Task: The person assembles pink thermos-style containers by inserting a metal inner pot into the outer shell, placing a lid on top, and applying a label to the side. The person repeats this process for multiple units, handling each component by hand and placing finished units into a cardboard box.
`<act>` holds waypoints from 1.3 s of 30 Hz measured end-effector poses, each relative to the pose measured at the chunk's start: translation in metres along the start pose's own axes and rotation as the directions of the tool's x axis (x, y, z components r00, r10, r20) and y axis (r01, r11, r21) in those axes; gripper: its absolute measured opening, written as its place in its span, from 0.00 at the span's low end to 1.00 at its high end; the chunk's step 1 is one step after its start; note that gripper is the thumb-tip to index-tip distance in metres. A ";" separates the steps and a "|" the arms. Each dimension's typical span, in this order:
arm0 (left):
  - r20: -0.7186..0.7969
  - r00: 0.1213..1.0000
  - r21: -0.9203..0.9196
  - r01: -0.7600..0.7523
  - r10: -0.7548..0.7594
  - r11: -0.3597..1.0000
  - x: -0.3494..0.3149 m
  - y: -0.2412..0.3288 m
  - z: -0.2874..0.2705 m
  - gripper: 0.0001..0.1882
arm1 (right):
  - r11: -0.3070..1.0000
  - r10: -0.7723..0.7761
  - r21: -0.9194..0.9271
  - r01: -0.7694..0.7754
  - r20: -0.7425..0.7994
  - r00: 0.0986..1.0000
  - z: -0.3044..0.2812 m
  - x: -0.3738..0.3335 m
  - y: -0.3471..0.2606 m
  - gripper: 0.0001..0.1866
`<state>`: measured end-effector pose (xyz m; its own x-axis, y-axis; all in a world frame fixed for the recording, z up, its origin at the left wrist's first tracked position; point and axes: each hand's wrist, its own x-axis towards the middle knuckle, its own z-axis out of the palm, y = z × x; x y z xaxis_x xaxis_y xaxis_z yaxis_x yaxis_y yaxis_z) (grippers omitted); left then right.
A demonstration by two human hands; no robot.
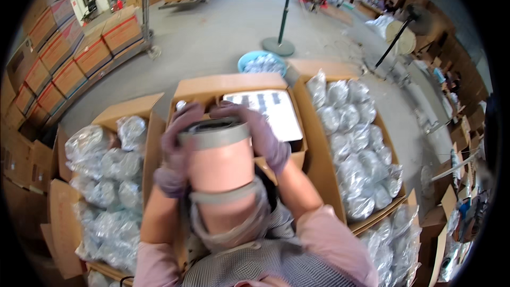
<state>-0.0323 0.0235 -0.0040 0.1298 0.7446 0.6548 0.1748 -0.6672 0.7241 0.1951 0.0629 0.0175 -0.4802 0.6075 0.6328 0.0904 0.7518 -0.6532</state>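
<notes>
Close in front of me I hold up a pink cylindrical container [220, 167] with a grey rim and a dark top. Gloved in dull purple, my left hand [178, 149] wraps its left side, somewhat blurred. My right hand [257, 133], in a matching glove, curves over the right of the rim. Clear plastic film [255, 218] hangs loosely around the container's lower part, where a second grey band shows. Just beyond my hands is an open carton [234, 81] holding a white printed sheet or box [284, 119].
Open cartons of plastic-wrapped items flank me on the left [109, 162] and right [353, 143]. Past the middle carton sits a blue basin [247, 66], with a standing fan [279, 47] behind it. Stacked boxes [93, 53] line the left side.
</notes>
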 end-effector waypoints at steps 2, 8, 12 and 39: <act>0.094 0.931 -0.398 0.360 -0.353 0.844 -0.015 -0.036 -0.035 0.28 | 0.945 -0.234 0.245 0.218 0.037 0.972 -0.008 0.014 -0.036 0.20; 0.108 0.987 0.474 0.055 -0.120 0.879 0.030 0.070 0.030 0.17 | 0.908 0.102 0.410 -0.092 -0.003 0.995 0.003 -0.008 0.042 0.19; 0.114 0.990 0.004 0.084 -0.084 0.996 0.017 0.021 -0.011 0.14 | 1.000 0.014 -0.021 -0.011 0.143 0.990 0.012 0.007 0.020 0.18; -0.193 0.835 0.042 0.532 -0.515 0.846 -0.126 0.097 0.068 0.24 | 0.896 0.388 -0.412 -0.165 0.548 0.741 -0.087 -0.001 -0.162 0.14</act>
<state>0.0342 -0.1338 -0.0314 -0.1700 0.9616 0.2153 0.2579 -0.1674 0.9516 0.2570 -0.0374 0.1588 -0.7988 0.6014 -0.0124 0.5196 0.6794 -0.5180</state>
